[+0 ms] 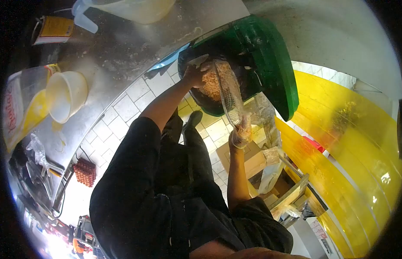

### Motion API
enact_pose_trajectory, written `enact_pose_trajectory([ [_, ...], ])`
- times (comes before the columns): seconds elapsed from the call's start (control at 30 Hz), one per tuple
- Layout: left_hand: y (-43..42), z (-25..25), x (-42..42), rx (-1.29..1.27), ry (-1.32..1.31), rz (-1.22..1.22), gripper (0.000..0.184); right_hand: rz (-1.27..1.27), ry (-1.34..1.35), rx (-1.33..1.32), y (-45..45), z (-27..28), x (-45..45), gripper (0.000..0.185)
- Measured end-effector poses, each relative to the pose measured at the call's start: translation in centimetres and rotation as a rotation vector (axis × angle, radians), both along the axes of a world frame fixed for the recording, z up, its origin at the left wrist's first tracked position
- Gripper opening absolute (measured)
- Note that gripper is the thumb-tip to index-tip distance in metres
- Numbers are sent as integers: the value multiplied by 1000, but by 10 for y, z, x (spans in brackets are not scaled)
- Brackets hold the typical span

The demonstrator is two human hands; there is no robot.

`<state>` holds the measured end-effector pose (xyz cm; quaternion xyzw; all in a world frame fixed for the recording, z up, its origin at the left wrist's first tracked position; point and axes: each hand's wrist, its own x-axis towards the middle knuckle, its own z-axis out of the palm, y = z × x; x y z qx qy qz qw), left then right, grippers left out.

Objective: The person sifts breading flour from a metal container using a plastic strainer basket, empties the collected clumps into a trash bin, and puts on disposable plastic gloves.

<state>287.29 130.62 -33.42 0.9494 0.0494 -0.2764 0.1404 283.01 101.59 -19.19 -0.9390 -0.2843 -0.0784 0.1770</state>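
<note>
A clear plastic tray point(230, 93) with ribbed sides is tilted over a green bin point(276, 64). My right hand point(242, 133), which seems to be in a thin clear glove, grips the tray's near end. At its far end, my left hand point(197, 77) is closed against the edge, its fingertips partly hidden. Orange-brown crumbs point(211, 86) lie beside the tray within the bin's mouth, and more show through its clear wall. A pale flat piece point(198, 60) is just beyond my left hand; I cannot tell what it is.
On the metal counter point(119, 56) at left stand a white tub point(67, 97), a large translucent jug point(138, 9) and a printed bag point(24, 108). A cardboard box point(244, 159) is at right, before yellow strip curtains point(348, 125). Egg trays point(84, 172) sit on the tiled floor.
</note>
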Motion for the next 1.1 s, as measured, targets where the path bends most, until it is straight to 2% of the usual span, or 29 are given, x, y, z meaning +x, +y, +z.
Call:
enact_pose_trajectory([
  [0.03, 2, 9, -3, 4, 40, -5, 70, 20, 1, 17, -1, -6, 0, 54],
  [0.07, 6, 15, -5, 15, 79, -10, 67, -26, 73, -48, 17, 16, 3, 48],
  [0.1, 9, 20, -12, 22, 75, -10, 67, -27, 69, -41, 18, 16, 5, 48],
  [0.17, 14, 30, -37, 33, -137, 82, 54, 63, 43, -4, 14, 13, 6, 47],
  [0.2, 16, 41, -50, 39, -141, 76, 54, 58, 39, 3, 17, 18, 7, 47],
  [0.27, 20, 61, -79, -247, -166, 469, 47, 129, -68, 8, 22, 27, 11, 49],
  [0.3, 22, 52, -97, -221, -252, 488, 46, 124, -70, 14, 26, 23, 14, 49],
  [0.33, 20, 36, -118, -199, -333, 503, 46, 150, -148, 49, 28, 15, 17, 38],
  [0.4, 26, 32, -155, -284, -275, 587, 45, 141, -174, -18, 42, 29, 22, 24],
  [0.43, 30, 2, -185, -311, -404, 531, 44, 130, -181, -5, 49, 40, 26, 24],
  [0.47, 29, 17, -200, -278, -259, 605, 44, 139, -190, -6, 53, 49, 28, 23],
  [0.5, 33, 13, -222, -266, -177, 634, 46, 143, -190, -11, 54, 55, 25, 23],
  [0.53, 34, 1, -246, -224, -105, 630, 48, 173, -156, 128, 55, 59, 26, 24],
  [0.57, 38, -9, -272, -207, -53, 607, 50, 157, -170, 146, 56, 54, 28, 24],
  [0.63, 38, 21, -300, -215, 113, 670, 50, 254, -282, 42, 49, 41, 32, 42],
  [0.67, 42, 4, -323, -260, 149, 675, 51, 311, -209, 97, 54, 51, 39, 36],
  [0.7, 41, 10, -332, -231, 213, 671, 50, 299, -226, 106, 50, 45, 42, 36],
  [0.73, 43, 11, -346, -302, 191, 717, 48, 217, -185, 133, 47, 28, 45, 33],
  [0.83, 33, 22, -364, -396, 140, 860, 45, 45, -117, 198, 32, 37, 34, 31],
  [0.9, 25, 37, -355, -370, 101, 813, 43, 57, -121, 473, 31, 51, 37, 30],
  [0.93, 18, 49, -349, -383, 64, 791, 40, 66, -245, 373, 28, 50, 36, 26],
  [0.97, 8, 55, -347, -361, 55, 773, 40, 46, -252, 393, 22, 58, 27, 26],
  [1.03, 4, 64, -333, -345, -18, 573, 40, 37, -49, 361, 20, 86, 22, 30],
  [1.07, -2, 66, -327, -370, -75, 603, 40, 51, -224, 193, 10, 19, 32, 25],
  [1.1, -10, 67, -334, -400, -129, 619, 40, -36, -185, 167, 8, -58, 31, 18],
])
